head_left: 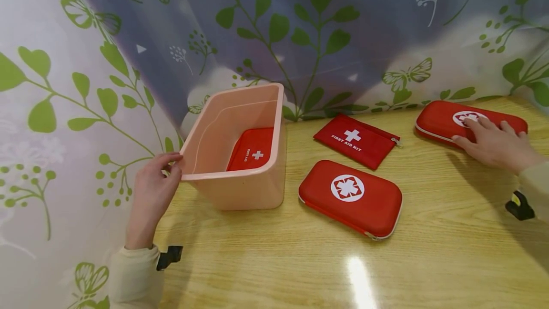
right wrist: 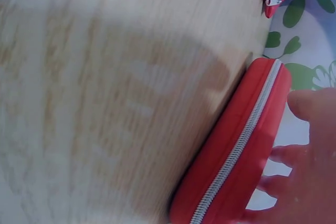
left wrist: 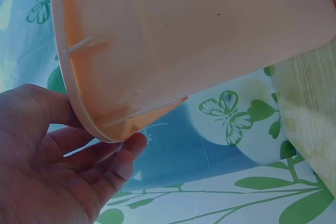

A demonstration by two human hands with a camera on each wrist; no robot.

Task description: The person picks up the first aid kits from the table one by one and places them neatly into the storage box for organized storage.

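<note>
At the near-left corner of a pink plastic bin (head_left: 253, 187), my left hand (head_left: 155, 190) pinches the rim between thumb and fingers. The left wrist view shows the same hand (left wrist: 68, 161) at the bin's lip (left wrist: 97, 129). Inside the bin lies a flat red first aid pouch (head_left: 253, 149). Over at the far right, my right hand (head_left: 497, 142) rests with spread fingers on top of a red hard first aid case (head_left: 437, 120). Its silver zipper (right wrist: 236, 150) faces the right wrist camera. That hand's fingers are not curled around the case.
Between the hands, a second red zippered case (head_left: 317, 190) lies on the wooden table (head_left: 274, 261). Behind it is a flat red first aid kit pouch (head_left: 373, 144) with a zipper pull. A leaf-and-butterfly patterned curtain (head_left: 257, 27) borders the table's back and left.
</note>
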